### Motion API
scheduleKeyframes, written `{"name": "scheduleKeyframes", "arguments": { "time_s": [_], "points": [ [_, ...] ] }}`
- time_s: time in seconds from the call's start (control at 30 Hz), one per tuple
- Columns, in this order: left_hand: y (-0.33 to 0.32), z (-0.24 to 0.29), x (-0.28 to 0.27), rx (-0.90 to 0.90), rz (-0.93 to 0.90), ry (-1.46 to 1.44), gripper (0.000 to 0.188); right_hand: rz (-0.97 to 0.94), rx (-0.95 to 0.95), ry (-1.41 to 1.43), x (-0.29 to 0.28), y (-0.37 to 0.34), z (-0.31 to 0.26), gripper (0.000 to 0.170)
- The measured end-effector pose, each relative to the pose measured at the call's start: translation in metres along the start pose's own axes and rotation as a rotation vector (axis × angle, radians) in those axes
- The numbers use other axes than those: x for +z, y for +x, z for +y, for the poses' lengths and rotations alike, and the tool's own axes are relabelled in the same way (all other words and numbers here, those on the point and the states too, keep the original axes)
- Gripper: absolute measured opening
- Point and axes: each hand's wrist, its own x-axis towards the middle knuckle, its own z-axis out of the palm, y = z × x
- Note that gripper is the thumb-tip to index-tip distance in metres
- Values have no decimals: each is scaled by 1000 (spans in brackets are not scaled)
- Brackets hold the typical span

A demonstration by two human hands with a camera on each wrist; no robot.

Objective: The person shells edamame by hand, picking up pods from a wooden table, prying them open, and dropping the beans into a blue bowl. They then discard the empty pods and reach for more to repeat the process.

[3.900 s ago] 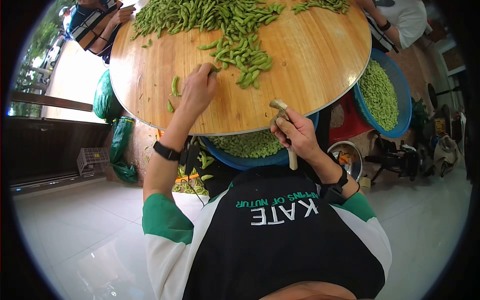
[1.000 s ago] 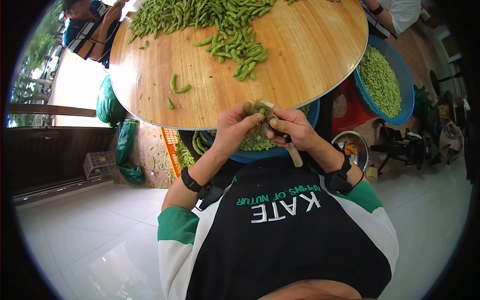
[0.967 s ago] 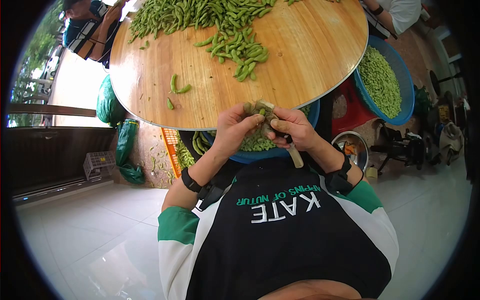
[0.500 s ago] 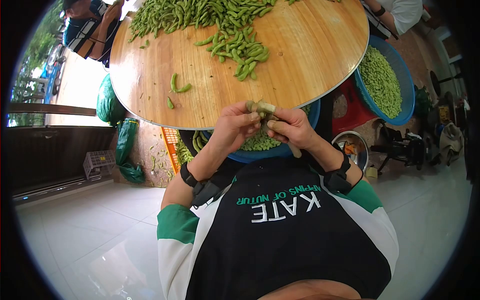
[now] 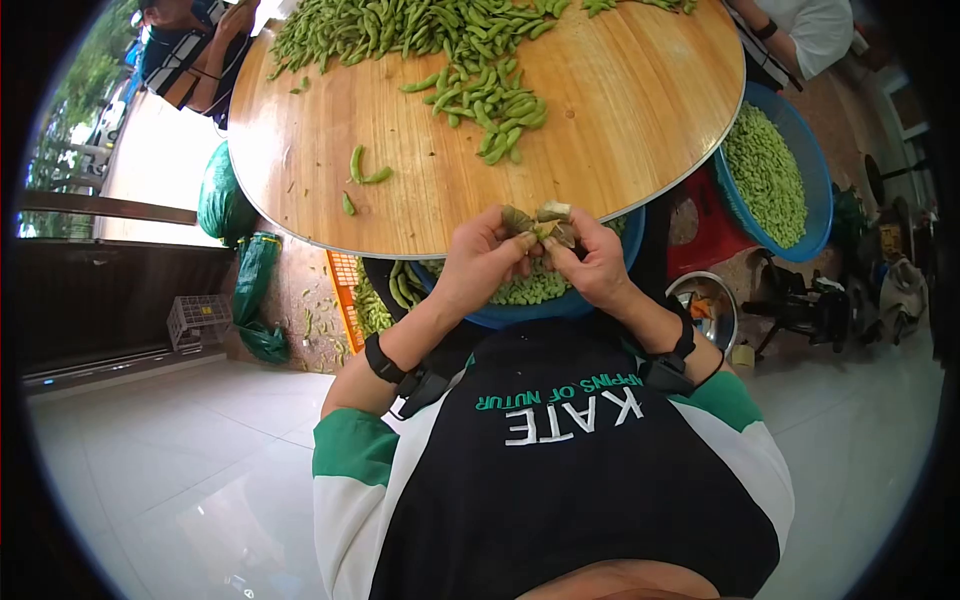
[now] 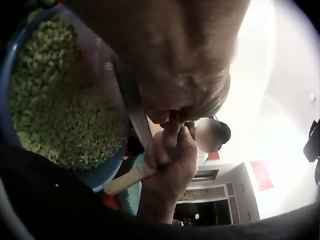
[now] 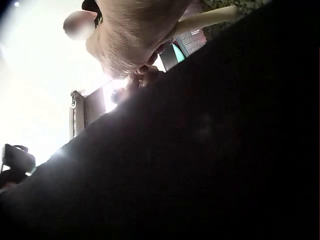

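Just over the table's near edge, my left hand (image 5: 475,262) and right hand (image 5: 597,265) meet in the head view. Thumb and fingers of the left pinch a green soybean pod (image 5: 543,230), mostly hidden between the hands. My right hand touches the pod too and grips a tool by its pale, round handle (image 6: 124,180), which sticks out of the fist in the left wrist view; its working end is hidden. Brownish coverings wrap the index fingertips. Beneath the hands a blue basin (image 5: 490,317) holds shelled green beans (image 5: 530,287).
Whole pods (image 5: 490,110) are heaped on the round wooden table (image 5: 620,130), with a few stray pods (image 5: 372,175) at left. A second blue basin (image 5: 815,190) of beans stands right. An orange crate (image 5: 345,300) and metal bowl (image 5: 720,300) flank me. Other people sit across.
My left hand has come from the table to meet the right hand at the near edge. Over the last half second, the fingertips have shifted around the pod, and the handle has swung out of the head view.
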Motion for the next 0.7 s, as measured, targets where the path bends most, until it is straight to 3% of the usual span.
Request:
{"name": "scheduleKeyframes", "arguments": {
  "time_s": [0.07, 0.13, 0.2, 0.23, 0.27, 0.33, 0.4, 0.47, 0.5, 0.57, 0.7],
  "points": [
    [-1, 4, -9, -13, -8, -32, 6, -116, 68, -110, -10, 1, 1, 22],
    [1, 7, -27, 373, 307, 362, 9, -173, 90, -93, -17, 0, -6, 20],
    [0, 28, -50, 513, 478, 879, 13, -228, 113, -77, -20, -3, -8, 17],
    [3, 33, -62, 483, 496, 1060, 19, -233, 139, -92, -21, -4, -8, 17],
    [10, 35, -67, 486, 497, 1065, 19, -238, 165, -107, -21, -4, -7, 18],
    [24, 36, -76, 740, 664, 1653, 18, -214, 191, -68, -19, -4, -10, 19],
    [48, 34, -84, 670, 650, 1527, 16, -193, 218, -35, -17, -1, -15, 20],
    [75, 33, -90, 504, 487, 1176, 20, -191, 213, -28, -14, 2, -22, 23],
    [87, 32, -89, 509, 494, 1179, 20, -195, 206, -28, -14, 3, -25, 23],
    [110, 32, -82, 281, 598, 1336, 22, -174, 192, -31, -12, 5, -28, 26],
    [134, 27, -95, 287, 692, 1216, 21, -149, 216, -81, -17, 4, -26, 28]
  ]
}}
